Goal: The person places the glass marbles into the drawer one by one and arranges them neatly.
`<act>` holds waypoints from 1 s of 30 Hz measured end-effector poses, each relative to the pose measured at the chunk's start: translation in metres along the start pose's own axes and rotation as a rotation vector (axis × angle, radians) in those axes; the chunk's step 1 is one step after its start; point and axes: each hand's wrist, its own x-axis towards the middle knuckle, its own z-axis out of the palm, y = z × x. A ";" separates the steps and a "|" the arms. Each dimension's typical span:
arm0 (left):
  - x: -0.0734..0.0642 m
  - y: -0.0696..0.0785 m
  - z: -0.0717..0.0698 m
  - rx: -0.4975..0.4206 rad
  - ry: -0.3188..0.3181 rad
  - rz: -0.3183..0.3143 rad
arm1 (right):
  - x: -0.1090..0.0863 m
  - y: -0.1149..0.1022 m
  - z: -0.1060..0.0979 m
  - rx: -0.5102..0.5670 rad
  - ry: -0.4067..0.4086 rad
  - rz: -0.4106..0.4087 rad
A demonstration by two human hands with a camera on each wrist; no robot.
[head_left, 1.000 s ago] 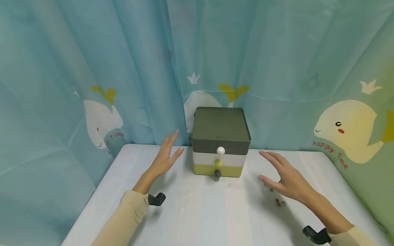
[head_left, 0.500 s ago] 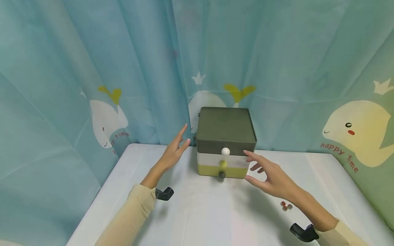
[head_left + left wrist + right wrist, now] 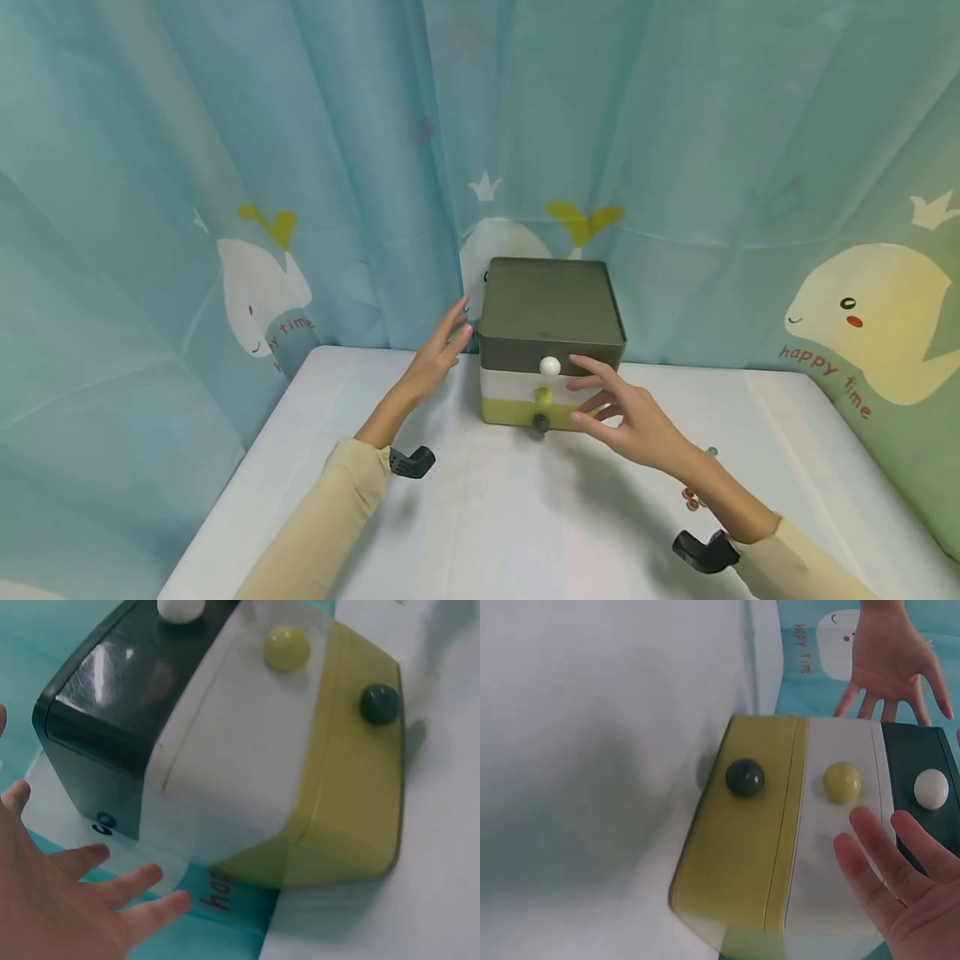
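A three-tier drawer box (image 3: pixel 551 300) stands at the back of the table, dark green on top, white in the middle, yellow-green at the bottom. Its knobs are a white knob (image 3: pixel 550 366), a yellow knob (image 3: pixel 842 783) and a dark knob (image 3: pixel 745 778). Beside the box's left side is my left hand (image 3: pixel 429 367), fingers spread and holding nothing; the left wrist view shows its fingers apart from the box. My right hand (image 3: pixel 637 421) hovers before the right part of the drawer fronts, fingers loosely bent, nothing between them.
Several small round red and greenish pieces (image 3: pixel 692 500) lie on the white table (image 3: pixel 480 517), partly behind my right forearm. A blue-green curtain (image 3: pixel 360 167) with whale prints hangs close behind the box.
My right hand has moved left, from beside the box to in front of its drawers. The left hand has come closer to the box's left side. The view has turned slightly.
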 end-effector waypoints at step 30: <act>0.028 0.005 0.002 -0.326 -0.149 -0.184 | 0.037 -0.002 0.020 0.281 0.051 0.168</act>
